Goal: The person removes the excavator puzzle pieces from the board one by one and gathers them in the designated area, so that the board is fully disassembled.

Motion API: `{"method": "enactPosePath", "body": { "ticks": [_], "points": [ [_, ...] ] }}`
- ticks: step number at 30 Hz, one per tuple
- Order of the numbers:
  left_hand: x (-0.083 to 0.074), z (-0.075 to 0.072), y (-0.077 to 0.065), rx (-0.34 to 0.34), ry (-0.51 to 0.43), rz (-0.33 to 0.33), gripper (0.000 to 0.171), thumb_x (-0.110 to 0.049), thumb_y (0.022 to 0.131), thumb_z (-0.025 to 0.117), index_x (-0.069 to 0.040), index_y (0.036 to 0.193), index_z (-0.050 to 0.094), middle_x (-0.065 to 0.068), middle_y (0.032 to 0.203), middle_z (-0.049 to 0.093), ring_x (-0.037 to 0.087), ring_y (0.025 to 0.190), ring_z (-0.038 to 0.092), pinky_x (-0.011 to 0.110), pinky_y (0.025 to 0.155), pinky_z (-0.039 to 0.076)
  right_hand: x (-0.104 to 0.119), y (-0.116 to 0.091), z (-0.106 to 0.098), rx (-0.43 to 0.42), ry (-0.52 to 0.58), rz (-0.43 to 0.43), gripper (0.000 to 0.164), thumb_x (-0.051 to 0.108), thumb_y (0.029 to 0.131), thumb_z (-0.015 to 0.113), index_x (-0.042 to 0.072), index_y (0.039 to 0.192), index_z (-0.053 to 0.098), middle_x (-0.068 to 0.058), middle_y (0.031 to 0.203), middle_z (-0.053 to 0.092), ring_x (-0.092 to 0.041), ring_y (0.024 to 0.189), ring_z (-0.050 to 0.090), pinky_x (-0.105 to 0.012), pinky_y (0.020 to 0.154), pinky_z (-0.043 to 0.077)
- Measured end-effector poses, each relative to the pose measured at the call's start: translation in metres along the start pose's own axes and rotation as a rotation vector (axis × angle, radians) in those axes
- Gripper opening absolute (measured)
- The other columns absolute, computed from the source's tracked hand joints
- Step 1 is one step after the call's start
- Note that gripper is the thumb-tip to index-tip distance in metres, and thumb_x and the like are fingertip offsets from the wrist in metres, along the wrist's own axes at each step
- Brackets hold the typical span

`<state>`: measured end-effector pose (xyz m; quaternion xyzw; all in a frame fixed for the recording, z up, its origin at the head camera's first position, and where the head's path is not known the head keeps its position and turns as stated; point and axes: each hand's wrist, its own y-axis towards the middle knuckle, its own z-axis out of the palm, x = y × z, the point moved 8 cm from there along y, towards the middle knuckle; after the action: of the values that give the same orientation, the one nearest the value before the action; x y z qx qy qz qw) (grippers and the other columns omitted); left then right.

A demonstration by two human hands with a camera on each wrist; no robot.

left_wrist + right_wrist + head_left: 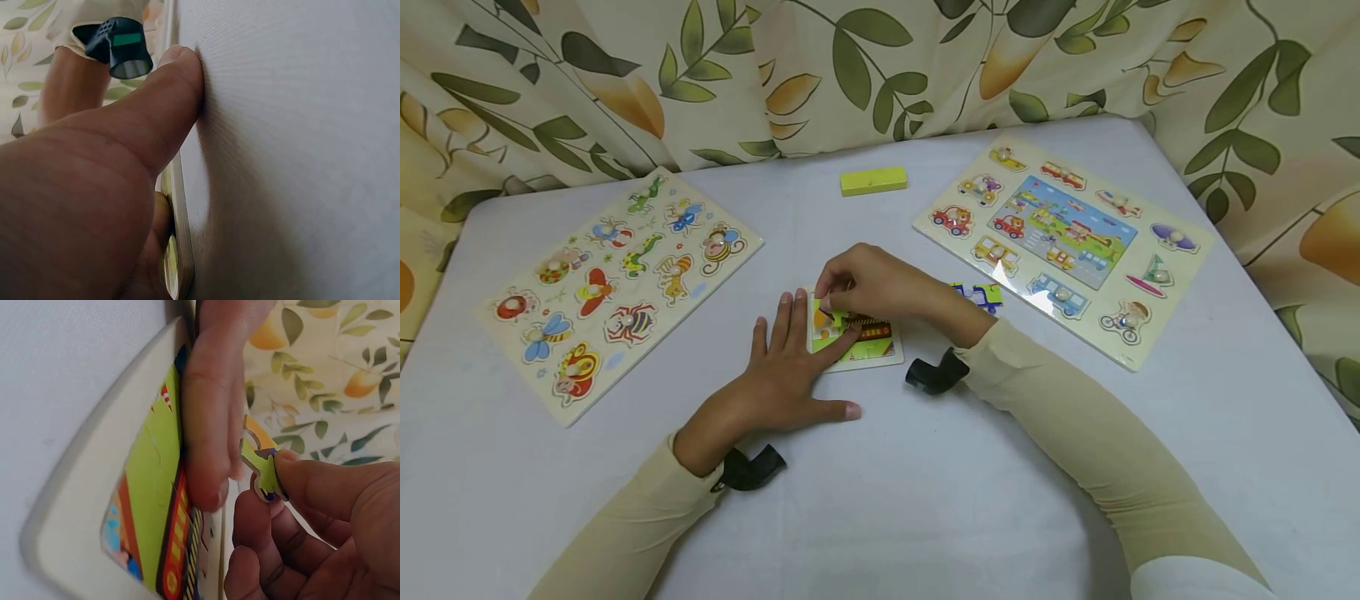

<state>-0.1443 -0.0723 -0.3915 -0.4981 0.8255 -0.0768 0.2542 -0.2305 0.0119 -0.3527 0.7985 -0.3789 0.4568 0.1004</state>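
Note:
A small jigsaw puzzle board (880, 364) with a pale rim lies mid-table, partly filled with green, red and orange pieces. My left hand (786, 367) lies spread with straight fingers, its index fingertip touching the pieces and other fingertips at the board's left edge. In the left wrist view the thumb (169, 94) rests on the cloth beside the board. Above the board's upper left, my right hand (883, 287) pinches a puzzle piece (267, 472), green with dark purple bits, between thumb and fingers. The right hand hides part of the board.
Loose blue-and-green puzzle pieces (988, 296) lie beyond the right wrist. A knobbed insect board (673, 296) is at left, a knobbed vehicle board (1097, 312) at right. A yellow block (873, 181) sits at the back, before a leaf-patterned curtain (820, 75).

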Motion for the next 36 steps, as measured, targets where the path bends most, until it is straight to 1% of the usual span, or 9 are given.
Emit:
{"method": "enactPosePath", "body": {
  "ticks": [8,18,26,31,36],
  "points": [
    [0.000,-0.001,0.000,-0.005,-0.011,0.000,0.097,-0.073,0.077,0.063,-0.037,0.155,0.019,0.022,0.154,-0.030,0.037,0.139,-0.029,0.066,0.105,-0.011,-0.002,-0.012,-0.013,-0.047,0.009,-0.002,0.006,0.007,0.092,0.066,0.006,0.096,0.071,-0.004,0.081,0.065,-0.019,0.080,0.055,-0.030,0.071,0.044],
    [0.001,0.000,0.001,0.000,-0.007,-0.018,0.096,-0.074,0.076,0.062,-0.038,0.154,0.019,0.021,0.154,-0.030,0.037,0.140,-0.028,0.066,0.105,-0.010,-0.015,-0.025,-0.025,-0.092,-0.006,0.012,0.006,0.006,0.092,0.066,0.005,0.094,0.071,-0.003,0.082,0.065,-0.018,0.079,0.054,-0.029,0.068,0.044],
    [0.001,0.000,0.001,0.006,-0.001,-0.028,0.097,-0.075,0.076,0.062,-0.039,0.154,0.019,0.021,0.153,-0.031,0.037,0.140,-0.028,0.065,0.106,-0.010,-0.019,-0.037,-0.032,-0.099,-0.026,-0.001,0.005,0.008,0.091,0.068,0.007,0.094,0.072,-0.002,0.082,0.066,-0.018,0.077,0.054,-0.028,0.059,0.044],
    [0.001,0.000,0.001,0.007,-0.008,-0.033,0.097,-0.075,0.075,0.063,-0.038,0.154,0.019,0.021,0.153,-0.031,0.038,0.140,-0.028,0.065,0.106,-0.011,-0.022,-0.045,-0.035,-0.098,-0.013,-0.008,0.005,0.007,0.090,0.069,0.006,0.093,0.073,-0.002,0.081,0.066,-0.018,0.076,0.054,-0.028,0.063,0.044],
    [0.001,0.000,0.001,0.007,-0.013,-0.037,0.097,-0.074,0.076,0.064,-0.038,0.154,0.019,0.021,0.153,-0.030,0.039,0.139,-0.029,0.064,0.106,-0.011,-0.028,-0.053,-0.035,-0.083,-0.006,0.036,0.005,0.008,0.090,0.070,0.008,0.092,0.074,-0.001,0.081,0.068,-0.017,0.074,0.055,-0.029,0.067,0.046]
  ]
}}
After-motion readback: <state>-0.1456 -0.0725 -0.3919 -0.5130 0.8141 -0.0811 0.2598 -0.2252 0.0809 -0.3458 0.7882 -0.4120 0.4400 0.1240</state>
